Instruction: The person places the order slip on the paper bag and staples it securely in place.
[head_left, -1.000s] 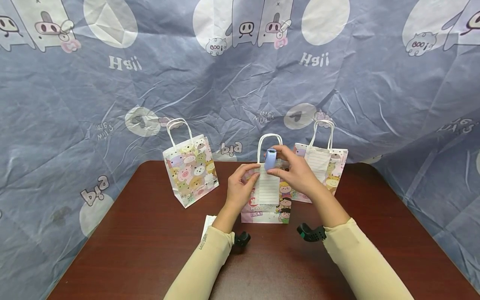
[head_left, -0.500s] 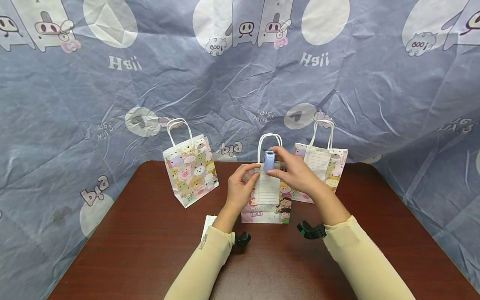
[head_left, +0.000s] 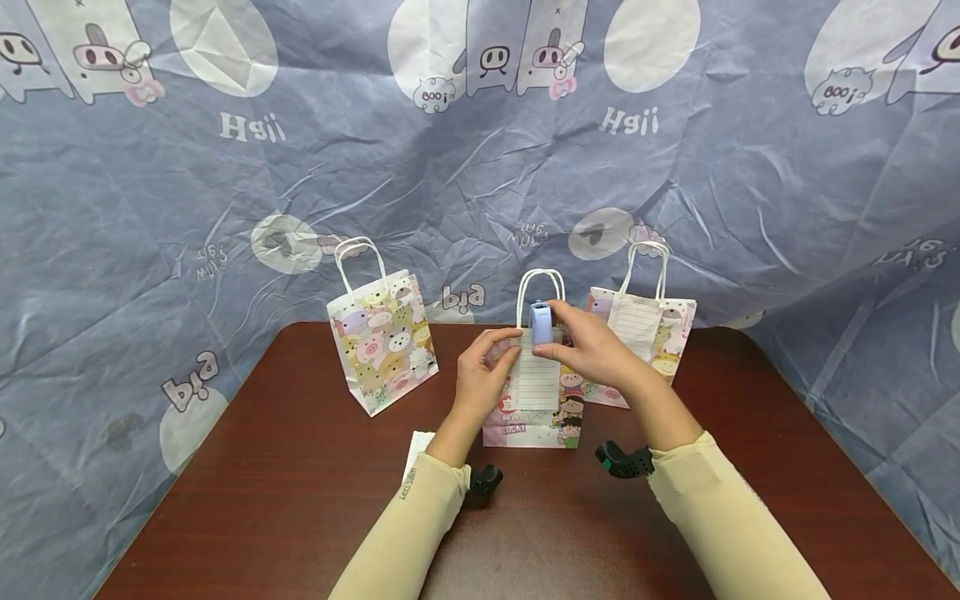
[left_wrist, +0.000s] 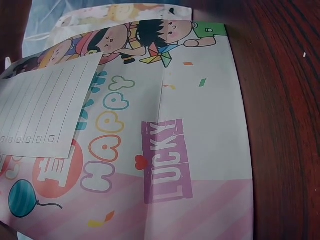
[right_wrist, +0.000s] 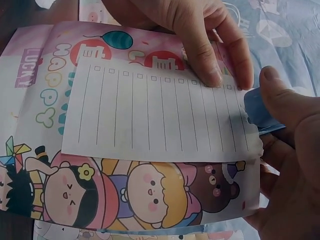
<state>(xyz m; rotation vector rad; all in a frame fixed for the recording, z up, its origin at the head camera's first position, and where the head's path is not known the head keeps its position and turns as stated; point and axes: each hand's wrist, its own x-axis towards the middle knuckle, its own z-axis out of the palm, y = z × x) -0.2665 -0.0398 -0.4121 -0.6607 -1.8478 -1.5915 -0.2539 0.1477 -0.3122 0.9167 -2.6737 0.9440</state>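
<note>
A white paper gift bag [head_left: 531,437] with cartoon children stands in the middle of the table. A lined paper sheet [head_left: 536,385] lies against its front at the top edge. My left hand [head_left: 478,377] pinches the sheet and the bag's rim with thumb and forefinger. In my right hand [head_left: 596,348], a small light-blue stapler [head_left: 542,323] is held between thumb and fingers. The right wrist view has the stapler [right_wrist: 261,111] at the bag's upper edge, over the sheet's end. Its jaws are mostly hidden there.
An animal-print bag [head_left: 386,342] stands at the left. Behind at the right is another bag [head_left: 675,333], with a lined sheet [head_left: 634,325] on its front. White paper [head_left: 417,450] lies partly under the left forearm. A patterned cloth [head_left: 480,183] hangs behind the table.
The stapler has turned slightly in my right hand and now stands more upright at the bag's edge. My left hand keeps its place on the sheet and bag.
</note>
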